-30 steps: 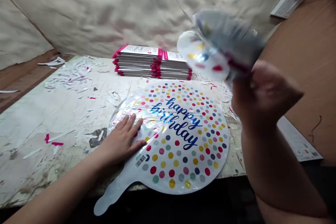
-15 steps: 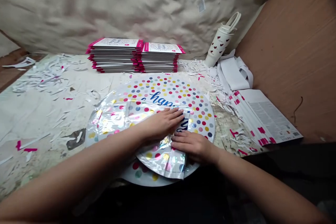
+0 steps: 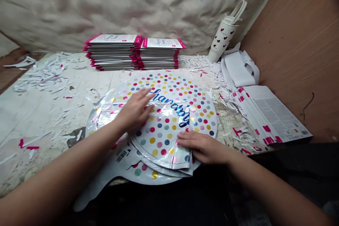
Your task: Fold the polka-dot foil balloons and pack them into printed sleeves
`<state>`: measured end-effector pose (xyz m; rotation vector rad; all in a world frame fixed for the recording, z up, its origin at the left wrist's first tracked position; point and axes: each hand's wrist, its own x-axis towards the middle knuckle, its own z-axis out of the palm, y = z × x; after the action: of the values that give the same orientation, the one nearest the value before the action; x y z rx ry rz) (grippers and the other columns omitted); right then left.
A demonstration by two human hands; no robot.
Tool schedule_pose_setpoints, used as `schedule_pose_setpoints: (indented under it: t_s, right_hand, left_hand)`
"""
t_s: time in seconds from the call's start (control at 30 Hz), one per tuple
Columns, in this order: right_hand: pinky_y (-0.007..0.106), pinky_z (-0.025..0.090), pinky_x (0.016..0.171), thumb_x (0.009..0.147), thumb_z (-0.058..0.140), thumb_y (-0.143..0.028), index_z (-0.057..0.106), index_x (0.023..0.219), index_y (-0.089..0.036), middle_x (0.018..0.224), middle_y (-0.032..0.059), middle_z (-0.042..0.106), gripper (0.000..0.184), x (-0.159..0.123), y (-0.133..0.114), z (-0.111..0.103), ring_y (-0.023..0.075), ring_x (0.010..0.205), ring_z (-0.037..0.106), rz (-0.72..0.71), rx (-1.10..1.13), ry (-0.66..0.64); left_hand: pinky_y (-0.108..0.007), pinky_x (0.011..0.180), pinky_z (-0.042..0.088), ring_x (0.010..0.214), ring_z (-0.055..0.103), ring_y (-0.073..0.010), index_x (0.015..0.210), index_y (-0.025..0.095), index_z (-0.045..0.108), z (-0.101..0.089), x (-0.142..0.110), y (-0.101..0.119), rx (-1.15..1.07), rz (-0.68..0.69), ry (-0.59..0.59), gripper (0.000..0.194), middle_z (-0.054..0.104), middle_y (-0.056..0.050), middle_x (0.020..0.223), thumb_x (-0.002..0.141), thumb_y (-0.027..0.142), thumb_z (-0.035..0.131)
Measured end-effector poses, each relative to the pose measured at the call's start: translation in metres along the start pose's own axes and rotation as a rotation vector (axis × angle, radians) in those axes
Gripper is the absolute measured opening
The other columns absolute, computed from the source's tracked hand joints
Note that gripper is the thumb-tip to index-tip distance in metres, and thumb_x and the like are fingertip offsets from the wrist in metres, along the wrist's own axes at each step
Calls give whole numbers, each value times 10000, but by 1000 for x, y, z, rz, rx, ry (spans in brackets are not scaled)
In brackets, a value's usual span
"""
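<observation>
A flat, round foil balloon (image 3: 182,84) with coloured dots and blue lettering lies on the table in front of me. On top of it rests another dotted foil balloon, partly folded (image 3: 159,137), its crease running along the right side. A plain tail with a barcode (image 3: 122,156) sticks out toward the lower left. My left hand (image 3: 136,109) is on the upper left of the folded foil, fingers spread and slightly blurred. My right hand (image 3: 203,145) lies with fingers stretched out on the folded right edge; its thumb is mostly hidden.
Two side-by-side stacks of pink-edged printed packets (image 3: 113,53) stand at the back. A white tumbler with hearts (image 3: 224,39) is behind right. Printed card sheets (image 3: 275,116) and a white strip roll (image 3: 242,69) lie right. Paper scraps (image 3: 50,74) litter the table.
My left hand has slid left and up across the foil, uncovering the blue lettering. The folded layers now lie flatter, and the tail shows at lower left. My right hand stays at the right edge.
</observation>
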<state>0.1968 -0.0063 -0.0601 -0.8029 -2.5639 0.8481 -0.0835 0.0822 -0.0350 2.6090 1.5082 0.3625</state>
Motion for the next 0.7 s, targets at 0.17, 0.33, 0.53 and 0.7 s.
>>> schedule_pose_setpoints:
  t_s: [0.17, 0.33, 0.53, 0.7]
  right_hand:
    - [340, 329, 1054, 741, 497, -91, 447, 1305, -201, 1325, 65, 482, 577, 3, -9, -15, 159, 1243, 418, 64, 79, -123]
    - [377, 378, 1020, 818, 469, -142, 519, 1246, -180, 1282, 86, 524, 432, 3, -8, 6, 196, 1206, 463, -41, -168, -46]
    - [296, 547, 757, 810, 495, -138, 654, 1044, -185, 983, 53, 695, 286, 28, -10, -33, 163, 857, 662, 109, 31, 490]
    - [262, 530, 689, 791, 565, -193, 703, 893, -161, 819, 4, 700, 174, 72, 5, -100, 162, 777, 650, 93, 78, 809]
  left_hand:
    - [-374, 1018, 359, 1196, 443, -197, 1181, 205, 519, -32, -41, -11, -92, -59, 217, 347, 508, -57, 1268, 880, 351, 430]
    - [-373, 986, 407, 1123, 507, -185, 1130, 211, 533, -44, -71, 3, -176, 24, 300, 288, 552, -50, 1195, 843, 213, 512]
    - [-282, 811, 493, 884, 597, -151, 1077, 218, 565, -32, -63, 49, -228, 528, 260, 293, 656, -35, 955, 811, 107, 513]
    - [-293, 890, 455, 1036, 558, -182, 1119, 190, 581, 27, -11, 48, -72, 473, -76, 294, 615, -72, 1139, 872, 187, 421]
